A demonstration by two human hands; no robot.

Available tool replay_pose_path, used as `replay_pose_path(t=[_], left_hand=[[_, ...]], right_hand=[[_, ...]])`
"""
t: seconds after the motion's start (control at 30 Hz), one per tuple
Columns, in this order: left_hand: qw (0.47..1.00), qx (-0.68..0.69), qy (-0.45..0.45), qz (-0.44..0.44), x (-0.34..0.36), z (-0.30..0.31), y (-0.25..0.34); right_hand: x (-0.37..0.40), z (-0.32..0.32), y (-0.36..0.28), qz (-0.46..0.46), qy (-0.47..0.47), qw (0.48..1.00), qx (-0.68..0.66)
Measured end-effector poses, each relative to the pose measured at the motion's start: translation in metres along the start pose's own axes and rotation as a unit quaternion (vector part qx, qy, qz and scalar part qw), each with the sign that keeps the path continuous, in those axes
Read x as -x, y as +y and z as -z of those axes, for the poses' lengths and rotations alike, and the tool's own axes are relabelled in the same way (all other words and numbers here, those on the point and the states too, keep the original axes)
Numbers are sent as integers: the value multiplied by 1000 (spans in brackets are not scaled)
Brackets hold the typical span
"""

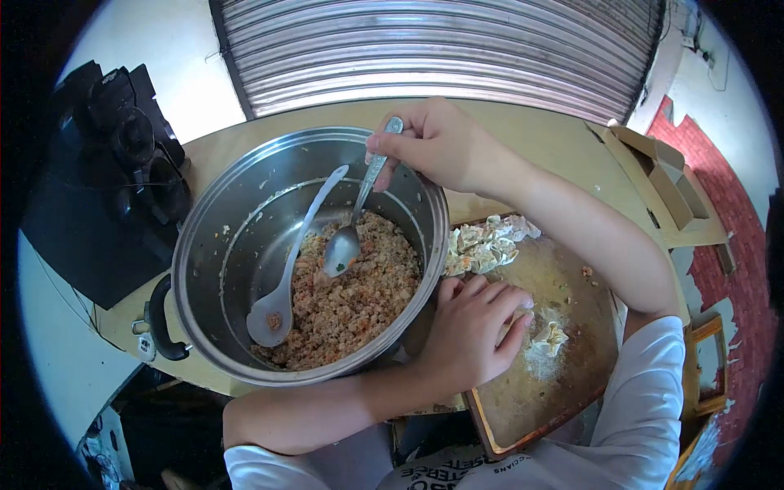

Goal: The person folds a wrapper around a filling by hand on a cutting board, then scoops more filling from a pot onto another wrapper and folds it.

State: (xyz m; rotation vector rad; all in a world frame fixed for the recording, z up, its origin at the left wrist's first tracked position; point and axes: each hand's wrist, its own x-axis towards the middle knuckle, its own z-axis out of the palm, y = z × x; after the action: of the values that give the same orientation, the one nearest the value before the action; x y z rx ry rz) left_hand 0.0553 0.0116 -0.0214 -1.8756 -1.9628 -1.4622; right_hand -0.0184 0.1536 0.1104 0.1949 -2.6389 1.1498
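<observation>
My right hand (pixel 445 151) is closed around the handle of a metal spoon (pixel 341 249), whose bowl is low over the minced filling (pixel 359 294) in a large steel pot (pixel 189 269). A white plastic ladle (pixel 282 306) leans inside the pot, a little filling in its bowl. Beside the pot, my left hand (pixel 478 331) is over a wooden-rimmed tray (pixel 523 408), fingers curled and thumb near the index fingertip. A whitish edge shows at those fingertips, too small to name. Several wrapped dumplings (pixel 486 243) sit at the tray's far corner; one dumpling (pixel 551 336) lies nearer me on white flour.
Black equipment (pixel 135 139) stands left of the pot, near its black side handle (pixel 159 318). An opened cardboard box (pixel 665 175) lies at the table's right end. Behind the yellowish table (pixel 555 139) is a metal roller shutter (pixel 441 49).
</observation>
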Motion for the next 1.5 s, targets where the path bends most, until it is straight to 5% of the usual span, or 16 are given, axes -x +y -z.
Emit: replay_pose_path(t=[0.13,0.4,0.63,0.9,1.27,1.5], left_hand=[[1000,-3,-7,5,0,0,0],[1000,-4,12,0,1,-2,-1],[1000,-2,19,0,1,-3,0],[1000,-7,16,-3,2,-4,-2],[1000,-7,-4,3,2,-1,0],[999,-27,-21,9,0,-2,-2]], right_hand=[[2,-8,-11,-20,-19,999,-26],[-6,-22,-5,93,-99,988,-75],[-11,-9,-11,-2,-82,996,-30],[-2,4,-2,14,54,986,-155],[24,30,7,-7,90,974,-207],[111,85,-4,-21,197,957,-210]])
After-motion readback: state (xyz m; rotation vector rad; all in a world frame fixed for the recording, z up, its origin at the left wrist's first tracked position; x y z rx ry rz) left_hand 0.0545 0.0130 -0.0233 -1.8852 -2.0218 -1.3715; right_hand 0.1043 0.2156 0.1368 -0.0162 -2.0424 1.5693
